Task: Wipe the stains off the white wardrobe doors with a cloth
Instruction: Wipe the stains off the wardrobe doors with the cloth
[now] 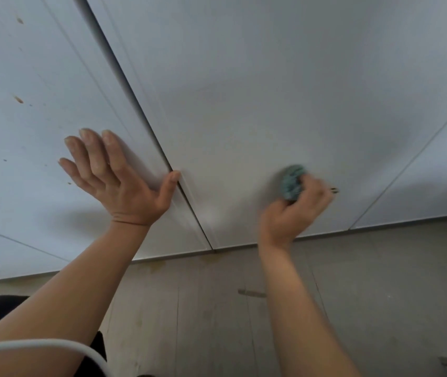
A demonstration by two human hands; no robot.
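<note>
Left hand (116, 183): released, fingers straight and spread, lying against the left flat white wardrobe door (26, 137). Its thumb tip touches the dark vertical gap (124, 99) between the doors.

Right hand (293, 210): blurred, fingers clenched around a bunched teal cloth (291, 183). The cloth is pressed on the right flat white wardrobe door (244, 91), low on the panel, at 4 o'clock from the frame's centre.

Edges: the gap runs from 11 o'clock down to 6 o'clock, just beside the left thumb and well apart from the cloth. The doors' bottom edge (244, 247) passes near the right wrist, at 6 o'clock of the cloth. A thin seam (413, 159) lies at 3 o'clock of the cloth. Bare panel extends from the cloth towards 12 o'clock.

Surroundings: small brown stains (18, 99) dot the left door at 10 o'clock of the left hand. A small dark mark (334, 190) sits just beside the right hand at 3 o'clock; what it is cannot be told. Pale wood-plank floor (217, 308) lies below the doors, with a yellowish smear (157, 266) near the bottom edge. A white cable (53, 346) crosses the left forearm at 7 o'clock.
</note>
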